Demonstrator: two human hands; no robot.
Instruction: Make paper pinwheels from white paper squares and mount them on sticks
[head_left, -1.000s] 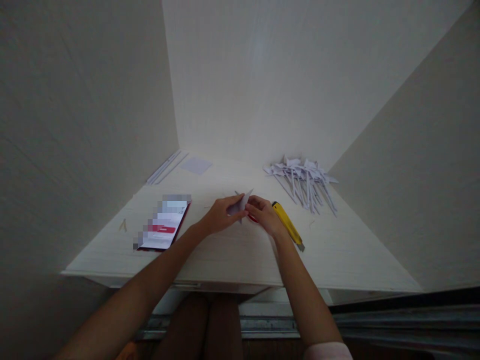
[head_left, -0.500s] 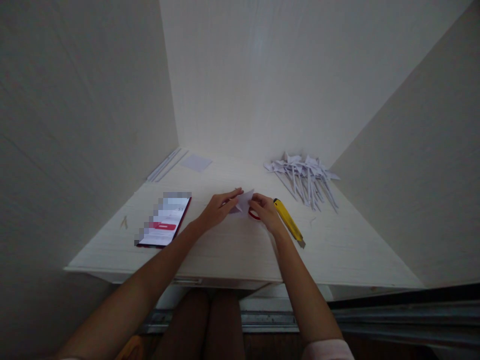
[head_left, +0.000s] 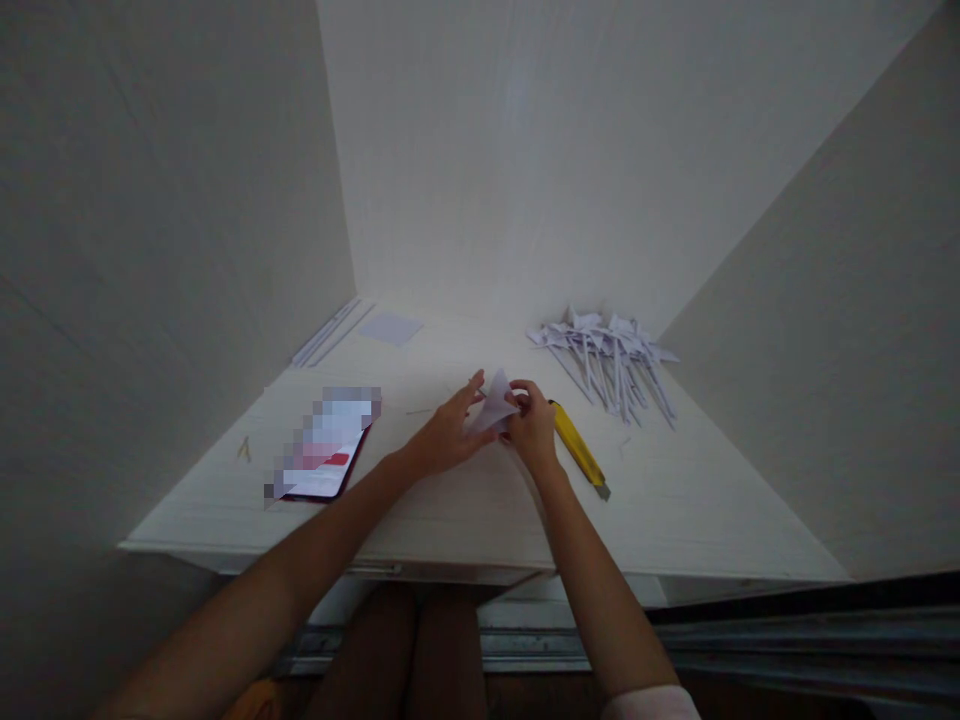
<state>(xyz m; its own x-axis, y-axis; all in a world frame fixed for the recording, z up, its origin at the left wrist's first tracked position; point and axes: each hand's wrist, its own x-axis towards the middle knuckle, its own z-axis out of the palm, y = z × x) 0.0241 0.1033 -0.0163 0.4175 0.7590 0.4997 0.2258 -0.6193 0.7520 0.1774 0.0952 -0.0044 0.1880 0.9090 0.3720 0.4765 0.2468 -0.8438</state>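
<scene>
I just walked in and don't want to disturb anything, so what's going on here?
Someone's left hand and right hand hold a bent paper between them, at a table. A cutter lies beside the right hand; a phone lies left of the left hand. At the back, a pile of stemmed paper shapes lies to the right, with a sheet and thin sticks to the left.

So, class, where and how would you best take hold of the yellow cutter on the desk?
Probably grip the yellow cutter at mid-handle, coming from the person's right, since the right hand is close on its left. It lies slanted, long and narrow, so pinch across its width, clear of the grey tip, which looks like a blade.
</scene>
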